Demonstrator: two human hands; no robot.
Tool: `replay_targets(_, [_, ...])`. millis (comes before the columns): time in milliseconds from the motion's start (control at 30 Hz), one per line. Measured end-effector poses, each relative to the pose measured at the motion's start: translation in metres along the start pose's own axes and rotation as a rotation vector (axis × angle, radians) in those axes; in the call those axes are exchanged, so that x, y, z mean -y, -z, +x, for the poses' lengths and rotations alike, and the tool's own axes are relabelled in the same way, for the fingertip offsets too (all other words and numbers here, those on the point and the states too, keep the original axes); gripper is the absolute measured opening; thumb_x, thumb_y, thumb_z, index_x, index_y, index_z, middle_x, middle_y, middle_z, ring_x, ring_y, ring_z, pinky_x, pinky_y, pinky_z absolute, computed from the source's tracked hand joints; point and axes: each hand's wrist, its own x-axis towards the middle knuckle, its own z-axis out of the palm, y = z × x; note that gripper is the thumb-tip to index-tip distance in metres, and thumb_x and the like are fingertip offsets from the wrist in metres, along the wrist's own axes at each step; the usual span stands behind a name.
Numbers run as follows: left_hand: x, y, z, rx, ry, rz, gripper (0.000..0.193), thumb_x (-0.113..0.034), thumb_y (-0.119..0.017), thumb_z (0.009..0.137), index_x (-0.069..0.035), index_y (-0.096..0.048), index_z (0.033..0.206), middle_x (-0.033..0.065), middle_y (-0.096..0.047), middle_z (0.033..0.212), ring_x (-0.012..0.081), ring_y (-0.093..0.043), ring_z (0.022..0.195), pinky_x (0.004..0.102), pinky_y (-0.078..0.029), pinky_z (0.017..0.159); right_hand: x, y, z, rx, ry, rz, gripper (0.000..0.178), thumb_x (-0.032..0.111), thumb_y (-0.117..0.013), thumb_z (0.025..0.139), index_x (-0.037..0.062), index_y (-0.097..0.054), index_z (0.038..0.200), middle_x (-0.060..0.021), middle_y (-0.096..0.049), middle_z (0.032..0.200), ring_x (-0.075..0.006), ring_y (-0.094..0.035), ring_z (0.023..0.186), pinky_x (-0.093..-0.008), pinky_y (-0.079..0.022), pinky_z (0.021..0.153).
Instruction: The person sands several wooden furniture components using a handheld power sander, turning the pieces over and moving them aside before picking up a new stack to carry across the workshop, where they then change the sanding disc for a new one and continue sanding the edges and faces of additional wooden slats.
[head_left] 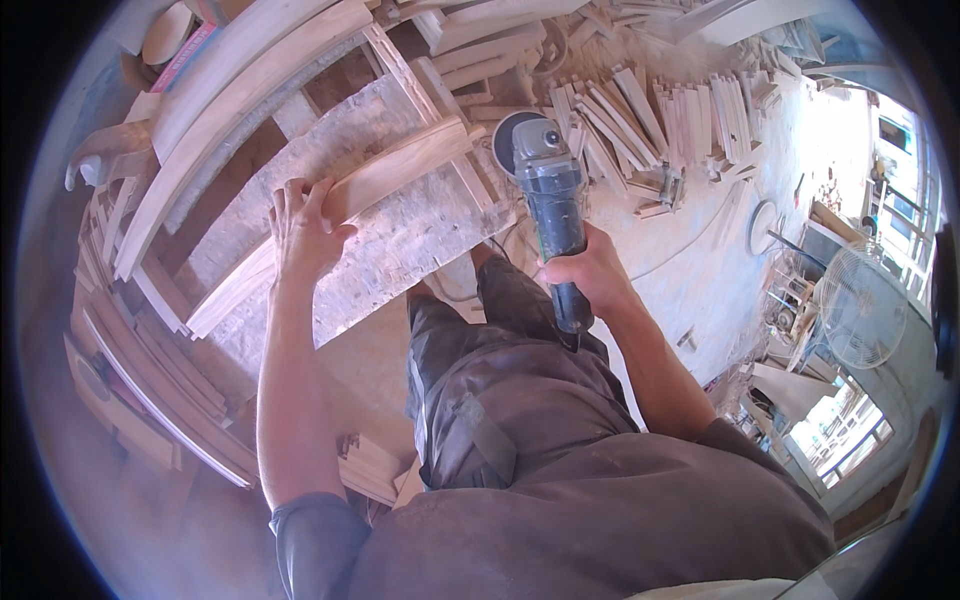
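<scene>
My right hand is wrapped around the body of an angle grinder. The grinder's round disc is at the far end, to the right of the bench and apart from the wood. A long pale wooden piece lies slantwise across the worn workbench. Over the middle of this piece lies my left hand, gripping it with the fingers over its far side and the thumb apart on the near side. Part of the wood is hidden beneath that hand.
Curved wooden lengths lie along the bench's far left. Stacks of wood strips lie on the floor at the far right. A cable crosses the floor. A white fan stands at the right, and more boards lie near my left arm.
</scene>
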Motion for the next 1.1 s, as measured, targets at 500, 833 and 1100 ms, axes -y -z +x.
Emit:
replay_targets(500, [0.006, 0.013, 0.039, 0.412, 0.113, -0.004, 0.054, -0.002, -0.063, 0.088, -0.003, -0.053, 0.141, 0.0205, -0.044, 0.148, 0.0446, -0.040, 0.142, 0.0596, -0.033, 0.121, 0.023, -0.004, 0.038, 0.044, 0.133, -0.186, 0.046, 0.010, -0.080, 0.065, -0.0004, -0.068, 0.108, -0.0056, -0.069, 0.087, -0.0161, -0.065, 0.077, -0.0320, -0.051, 0.074])
replay_targets(833, [0.003, 0.012, 0.039, 0.380, 0.119, -0.037, 0.079, 0.005, -0.071, 0.067, 0.003, -0.050, 0.143, 0.0222, -0.047, 0.139, 0.0460, -0.043, 0.136, 0.0476, -0.038, 0.123, 0.004, 0.009, 0.039, 0.036, 0.117, -0.010, 0.042, 0.007, -0.081, 0.066, -0.0008, -0.067, 0.105, -0.0063, -0.070, 0.089, -0.0161, -0.066, 0.078, -0.0325, -0.052, 0.076])
replay_targets(1100, [-0.001, 0.007, 0.032, 0.329, 0.145, 0.021, 0.073, 0.007, -0.073, 0.070, 0.000, -0.053, 0.140, 0.0197, -0.048, 0.140, 0.0423, -0.043, 0.137, 0.0523, -0.037, 0.120, 0.011, 0.011, 0.042, 0.053, 0.116, -0.202, 0.044, 0.009, -0.079, 0.066, -0.0013, -0.067, 0.106, -0.0078, -0.071, 0.089, -0.0168, -0.068, 0.080, -0.0330, -0.053, 0.076])
